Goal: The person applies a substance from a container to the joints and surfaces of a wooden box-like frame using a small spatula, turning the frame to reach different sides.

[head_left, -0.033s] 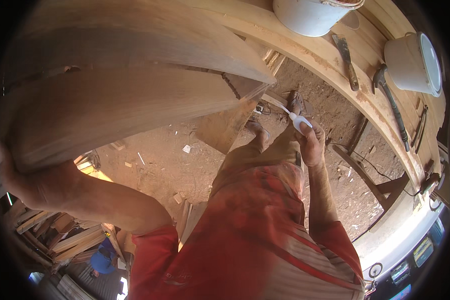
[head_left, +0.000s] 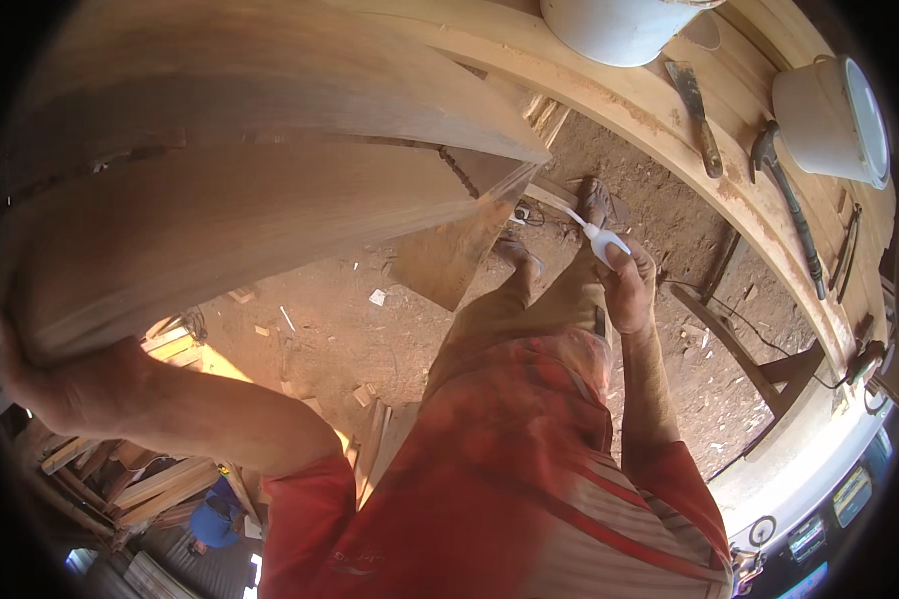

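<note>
1. L hand (head_left: 45,384) at 9 o'clock, wrapped round the near end of the wooden boards (head_left: 240,215), which it props up. Fingers mostly hidden behind the wood, but it looks clamped on. The boards run from 9 o'clock up to their pointed far end near center.
2. R hand (head_left: 629,290) at 3 o'clock of center, closed round a small white squeeze bottle (head_left: 601,242). Its thin nozzle aims toward 10 o'clock, at the boards' far end, w/ the tip near the wood; can't tell if it touches.
3. The work looks like running glue or filler into the dark seam (head_left: 370,142) between the two boards. My read only.
4. To do it well: keep the L grip firm so the stack doesn't sag or twist, since any wobble would throw the nozzle off line.
5. Keep the nozzle tip right on the seam, squeeze lightly and evenly, and move slowly along the gap.
6. On the curved counter (head_left: 769,215) at 1–3 o'clock lie a hammer (head_left: 784,195), a scraper (head_left: 699,115) and two white buckets (head_left: 839,120), well apart from both hands. Dirt floor (head_left: 340,329) w/ wood scraps below.
</note>
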The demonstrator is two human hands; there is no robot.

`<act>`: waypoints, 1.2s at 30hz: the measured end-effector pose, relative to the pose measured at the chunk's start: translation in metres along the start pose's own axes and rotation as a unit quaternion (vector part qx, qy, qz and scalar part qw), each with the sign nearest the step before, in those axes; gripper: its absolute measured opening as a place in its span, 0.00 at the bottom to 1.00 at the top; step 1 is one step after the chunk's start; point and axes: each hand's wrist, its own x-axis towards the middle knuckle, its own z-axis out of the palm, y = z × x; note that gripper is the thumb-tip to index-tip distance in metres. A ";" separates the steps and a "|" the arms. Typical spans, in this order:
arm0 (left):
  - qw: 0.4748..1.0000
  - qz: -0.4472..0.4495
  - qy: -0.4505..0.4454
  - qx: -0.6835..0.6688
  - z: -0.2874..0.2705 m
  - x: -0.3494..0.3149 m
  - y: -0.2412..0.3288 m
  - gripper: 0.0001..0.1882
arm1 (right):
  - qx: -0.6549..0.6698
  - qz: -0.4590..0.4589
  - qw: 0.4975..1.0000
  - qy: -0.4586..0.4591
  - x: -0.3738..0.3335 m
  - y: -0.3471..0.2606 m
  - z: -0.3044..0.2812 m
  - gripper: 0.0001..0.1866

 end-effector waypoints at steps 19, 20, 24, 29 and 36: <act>0.985 -0.113 -0.006 0.133 -0.040 0.055 -0.027 0.22 | 0.094 -0.017 0.995 0.013 0.000 -0.009 -0.066 0.11; 0.985 -0.127 0.010 0.120 -0.035 0.048 -0.023 0.21 | 0.090 -0.019 0.996 0.004 0.004 -0.020 -0.064 0.11; 0.972 -0.220 0.083 0.012 0.004 0.018 -0.002 0.21 | 0.040 -0.067 0.994 -0.076 0.018 -0.066 -0.057 0.10; 0.981 -0.104 0.103 0.128 0.048 -0.007 0.014 0.29 | -0.247 -0.225 0.942 -0.031 0.047 -0.117 -0.045 0.13; 0.967 -0.113 0.177 0.141 0.091 -0.003 0.027 0.59 | -0.430 -0.368 0.821 0.072 0.100 -0.164 -0.065 0.13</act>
